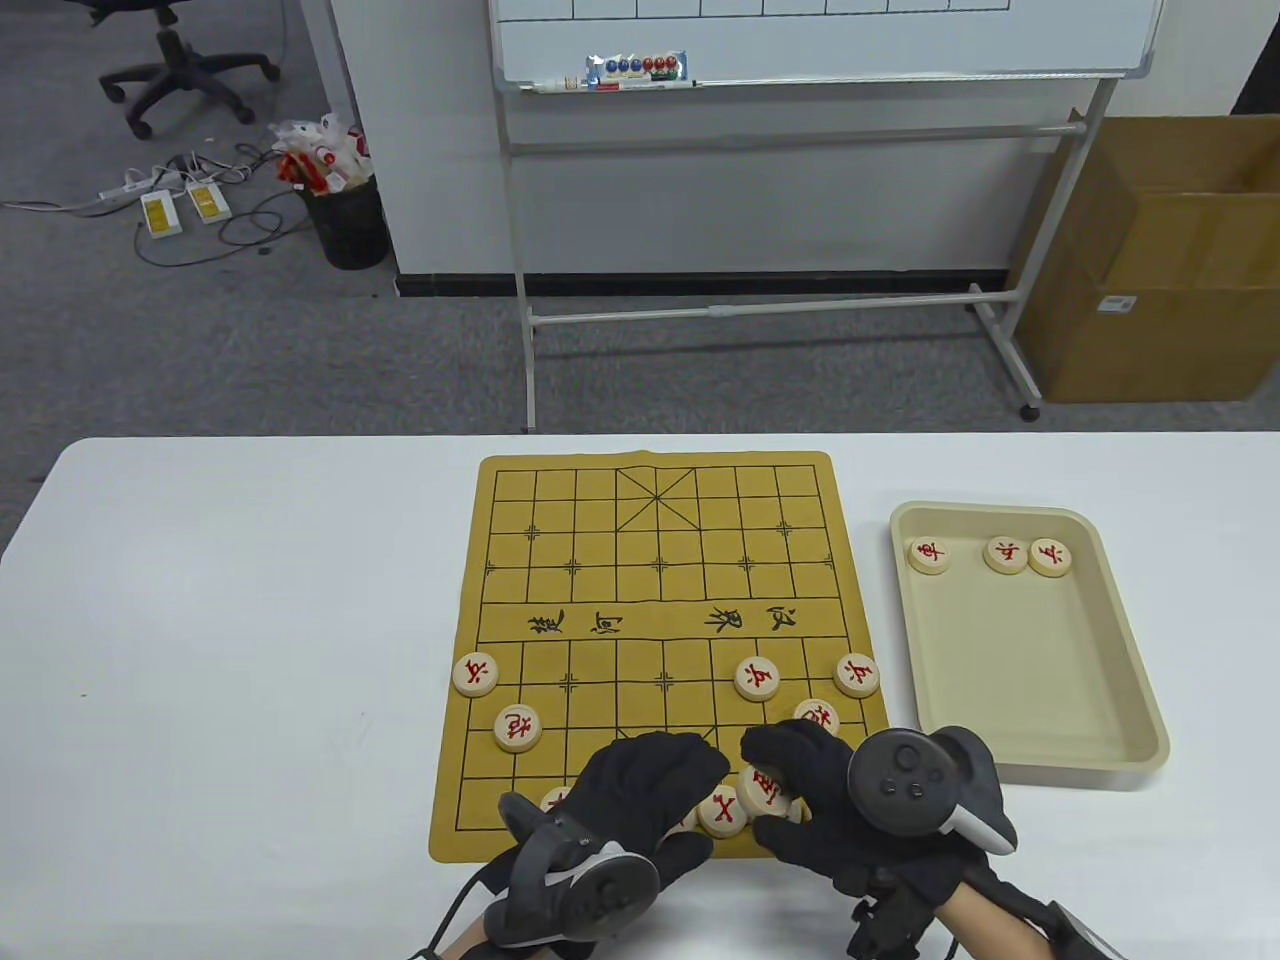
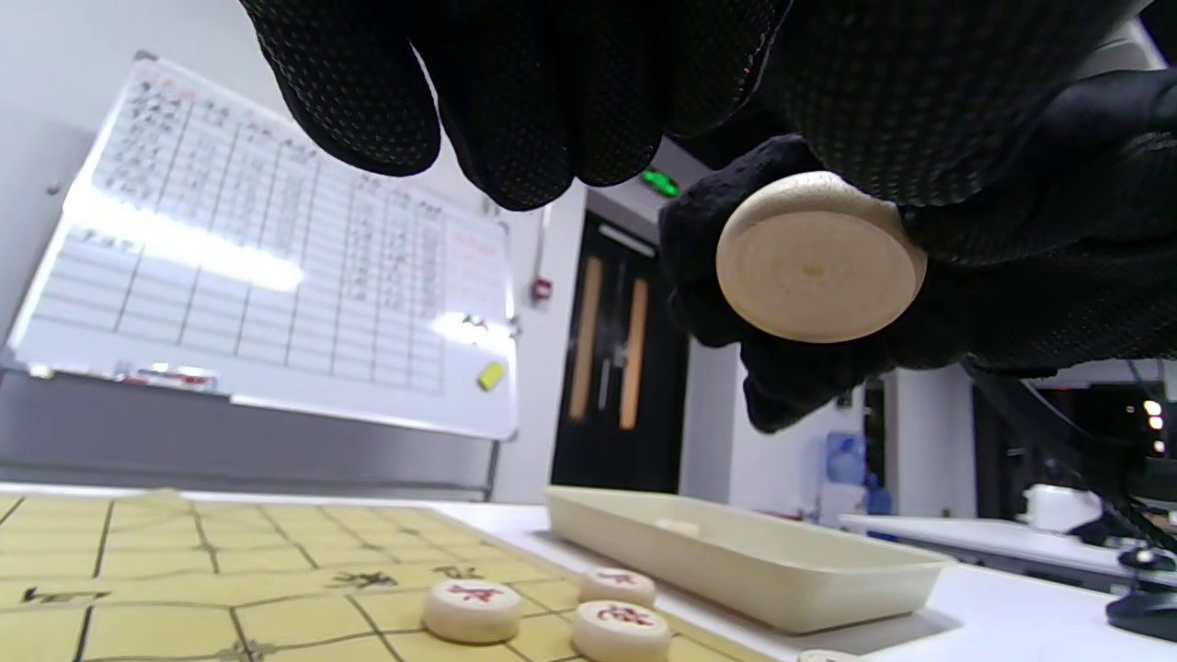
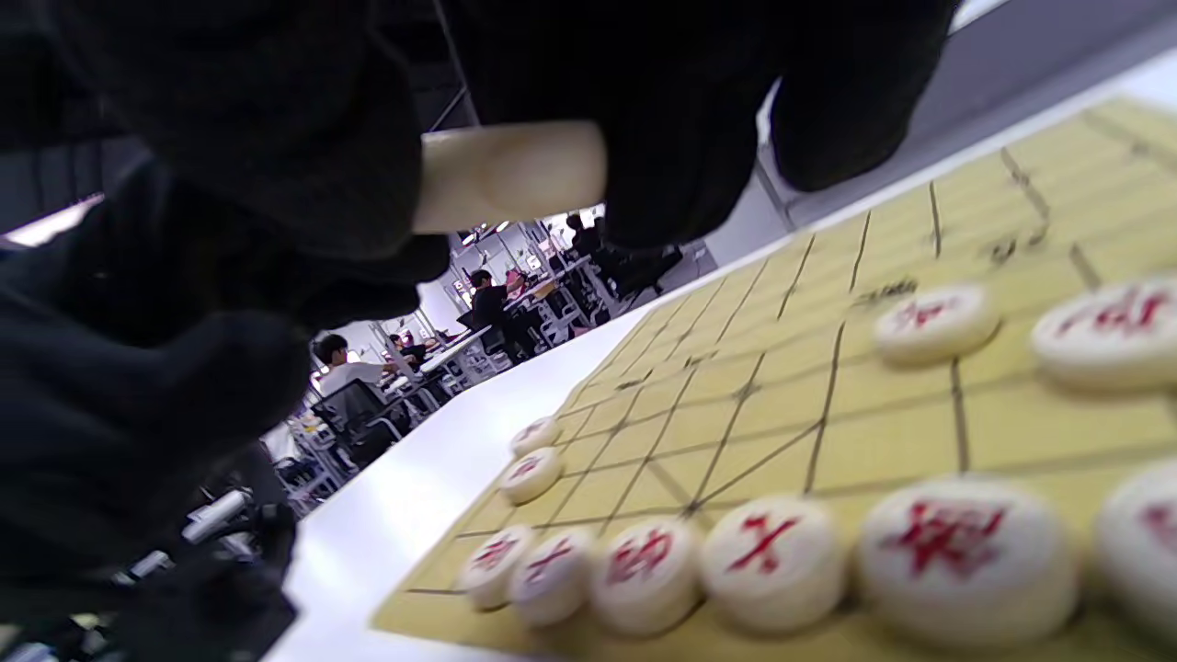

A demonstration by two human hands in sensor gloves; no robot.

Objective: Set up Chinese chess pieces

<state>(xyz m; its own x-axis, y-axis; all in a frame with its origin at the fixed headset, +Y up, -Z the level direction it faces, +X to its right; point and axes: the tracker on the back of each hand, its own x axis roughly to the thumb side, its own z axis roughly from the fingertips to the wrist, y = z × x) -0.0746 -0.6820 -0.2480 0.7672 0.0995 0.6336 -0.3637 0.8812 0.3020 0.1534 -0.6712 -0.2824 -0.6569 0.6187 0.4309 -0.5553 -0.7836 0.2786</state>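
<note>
The yellow chess board [image 1: 655, 560] lies mid-table. Round wooden pieces with red characters stand on its near half, such as one at the left [image 1: 476, 674] and one at the right [image 1: 857, 675]. My right hand [image 1: 780, 785] pinches one piece [image 1: 765, 788] just above the near row; it shows from below in the left wrist view [image 2: 821, 257] and edge-on in the right wrist view [image 3: 510, 175]. My left hand [image 1: 685, 775] hovers beside it over the near row with its fingers [image 2: 515, 138] curled and empty. A near-row piece [image 1: 722, 810] shows between the hands.
A beige tray [image 1: 1020, 680] stands right of the board with three pieces along its far end [image 1: 1006, 554]. A row of pieces [image 3: 763, 561] lines the board's near edge. A whiteboard stand and a cardboard box stand beyond the table.
</note>
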